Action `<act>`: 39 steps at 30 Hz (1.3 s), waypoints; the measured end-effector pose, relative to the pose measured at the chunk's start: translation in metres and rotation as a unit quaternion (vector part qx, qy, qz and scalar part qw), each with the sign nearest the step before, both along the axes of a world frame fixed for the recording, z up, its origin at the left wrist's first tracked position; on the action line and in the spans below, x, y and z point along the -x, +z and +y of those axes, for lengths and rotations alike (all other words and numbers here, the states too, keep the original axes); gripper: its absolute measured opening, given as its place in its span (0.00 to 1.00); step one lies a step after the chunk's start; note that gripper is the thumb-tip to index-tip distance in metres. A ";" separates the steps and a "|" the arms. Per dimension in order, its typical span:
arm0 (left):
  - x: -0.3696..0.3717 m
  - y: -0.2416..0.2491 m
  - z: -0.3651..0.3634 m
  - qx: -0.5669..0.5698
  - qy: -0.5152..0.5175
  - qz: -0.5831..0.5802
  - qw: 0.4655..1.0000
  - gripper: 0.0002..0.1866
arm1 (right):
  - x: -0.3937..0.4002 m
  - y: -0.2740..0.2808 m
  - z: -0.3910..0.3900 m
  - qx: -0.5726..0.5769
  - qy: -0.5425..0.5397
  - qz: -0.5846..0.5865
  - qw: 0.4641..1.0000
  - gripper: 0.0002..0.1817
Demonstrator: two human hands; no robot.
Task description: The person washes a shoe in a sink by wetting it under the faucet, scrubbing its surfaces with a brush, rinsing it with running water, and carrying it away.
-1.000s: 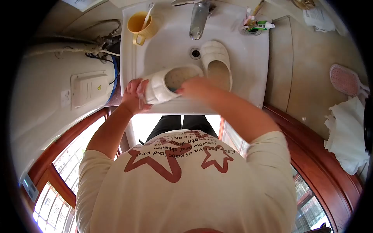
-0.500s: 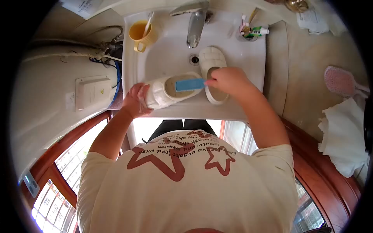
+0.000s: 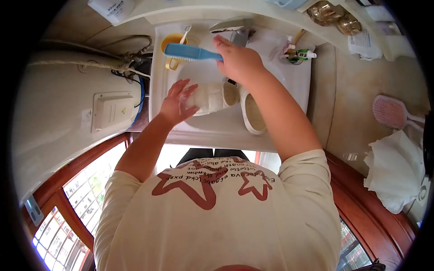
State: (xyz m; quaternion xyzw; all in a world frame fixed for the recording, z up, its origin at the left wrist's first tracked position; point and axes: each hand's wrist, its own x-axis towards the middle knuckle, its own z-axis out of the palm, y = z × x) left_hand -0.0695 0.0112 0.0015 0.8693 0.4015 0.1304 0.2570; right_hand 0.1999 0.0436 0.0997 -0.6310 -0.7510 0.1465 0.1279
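Note:
In the head view my right hand point(image 3: 242, 61) grips the handle of a blue scrub brush point(image 3: 192, 52), held up over the sink's far left part with its bristles facing down. My left hand point(image 3: 178, 103) holds the toe end of a white clog point(image 3: 209, 98), thumb and fingers spread around it. That clog is tilted, with its opening toward the right. A second white clog point(image 3: 253, 118) lies beside it in the sink, partly covered by my right forearm. The drain is mostly hidden.
The white sink point(image 3: 203, 135) has a metal faucet point(image 3: 231, 25) at the back. A yellow cup point(image 3: 168, 40) with a toothbrush stands back left; toothpaste tubes point(image 3: 298, 55) stand back right. A pink hairbrush point(image 3: 389, 111) and white cloth or paper point(image 3: 392, 169) lie at right.
The brush has come out of the clog and moved up and left, toward the yellow cup. The held clog has turned and shifted farther into the sink, with my left hand.

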 end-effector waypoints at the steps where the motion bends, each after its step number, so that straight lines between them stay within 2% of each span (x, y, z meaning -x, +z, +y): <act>1: -0.004 -0.002 0.006 -0.004 0.010 -0.033 0.999 0.34 | 0.001 0.003 0.005 0.037 -0.017 -0.043 0.998 0.32; 2: -0.007 -0.001 0.013 -0.004 0.010 -0.033 0.999 0.34 | 0.001 0.000 0.008 0.037 -0.017 -0.043 0.998 0.32; 4: -0.021 0.016 0.029 0.113 0.012 0.193 0.975 0.25 | -0.003 -0.005 0.011 -0.012 -0.025 -0.076 0.997 0.33; 5: -0.021 0.004 0.030 0.070 0.009 0.132 0.989 0.21 | -0.006 -0.006 0.011 -0.010 -0.025 -0.076 0.997 0.33; 9: -0.074 -0.008 0.046 0.070 -0.006 0.125 0.990 0.16 | -0.015 0.001 0.013 -0.020 -0.011 -0.096 0.995 0.33; 10: -0.090 -0.024 0.054 0.215 0.071 0.031 0.974 0.13 | -0.017 0.005 0.012 -0.044 -0.013 -0.090 0.995 0.33; 11: -0.105 -0.034 0.057 0.352 0.145 -0.065 0.923 0.11 | -0.019 0.008 0.009 -0.041 -0.014 -0.091 0.995 0.33; 12: -0.121 -0.033 0.059 0.354 0.140 -0.066 0.922 0.11 | -0.022 0.012 0.004 -0.024 -0.002 -0.079 0.997 0.32; 13: -0.137 -0.029 0.061 0.484 0.228 -0.149 0.831 0.09 | -0.025 0.016 -0.001 -0.008 0.010 -0.066 0.998 0.31; 14: -0.147 -0.026 0.062 0.598 0.308 -0.224 0.705 0.08 | -0.030 0.017 -0.008 -0.006 0.009 -0.070 0.997 0.31; 16: -0.157 -0.034 0.059 0.621 0.268 -0.238 0.697 0.06 | -0.040 0.016 -0.027 -0.032 -0.043 0.036 0.998 0.28; 17: -0.162 -0.039 0.058 0.640 0.230 -0.251 0.689 0.05 | -0.045 0.016 -0.039 -0.031 -0.045 0.033 0.998 0.28; 18: -0.168 -0.048 0.058 0.642 0.227 -0.251 0.688 0.05 | -0.049 0.017 -0.052 -0.043 -0.071 0.081 0.993 0.25; 19: -0.176 -0.064 0.062 0.641 0.206 -0.236 0.701 0.05 | -0.054 0.016 -0.066 -0.055 -0.098 0.129 0.985 0.22; 20: -0.185 -0.079 0.065 0.638 0.185 -0.221 0.714 0.06 | -0.061 0.013 -0.080 -0.055 -0.101 0.126 0.985 0.22; 21: -0.182 -0.105 0.067 0.622 0.120 -0.243 0.735 0.08 | -0.068 0.009 -0.095 -0.019 -0.122 0.108 0.986 0.20; 22: -0.179 -0.120 0.071 0.625 0.116 -0.241 0.734 0.08 | -0.074 0.004 -0.110 0.017 -0.143 0.091 0.985 0.19; 24: -0.175 -0.141 0.077 0.732 0.137 -0.373 0.553 0.23 | -0.080 -0.003 -0.134 0.055 -0.177 0.099 0.978 0.18; 25: -0.178 -0.129 0.076 0.769 0.147 -0.430 0.450 0.31 | -0.083 -0.008 -0.144 0.091 -0.205 0.109 0.968 0.18; 26: -0.184 -0.118 0.071 0.770 0.146 -0.428 0.449 0.31 | -0.086 -0.014 -0.155 0.092 -0.208 0.110 0.968 0.18; 27: -0.195 -0.062 0.063 0.706 0.187 -0.360 0.581 0.11 | -0.089 -0.021 -0.165 0.104 -0.227 0.140 0.958 0.18; 28: -0.199 -0.052 0.062 0.688 0.197 -0.333 0.614 0.08 | -0.090 -0.029 -0.172 0.116 -0.246 0.170 0.947 0.18; 30: -0.206 -0.035 0.061 0.653 0.218 -0.271 0.673 0.18 | -0.089 -0.046 -0.184 0.116 -0.262 0.192 0.939 0.18; 32: -0.207 -0.036 0.064 0.735 0.231 -0.256 0.584 0.15 | -0.088 -0.055 -0.189 0.115 -0.276 0.216 0.929 0.18; 34: -0.203 -0.041 0.060 0.719 0.229 -0.285 0.591 0.11 | -0.081 -0.057 -0.184 0.225 -0.315 0.234 0.892 0.18; 35: -0.199 -0.043 0.056 0.703 0.227 -0.317 0.595 0.09 | -0.076 -0.059 -0.181 0.225 -0.313 0.237 0.892 0.18; 37: -0.188 -0.044 0.051 0.692 0.206 -0.329 0.609 0.09 | -0.064 -0.063 -0.170 0.297 -0.351 0.410 0.788 0.19; 38: -0.183 -0.044 0.049 0.683 0.182 -0.341 0.620 0.12 | -0.057 -0.062 -0.162 0.296 -0.348 0.412 0.788 0.19; 39: -0.180 -0.038 0.045 0.681 0.183 -0.341 0.622 0.12 | -0.051 -0.061 -0.153 0.325 -0.354 0.434 0.762 0.18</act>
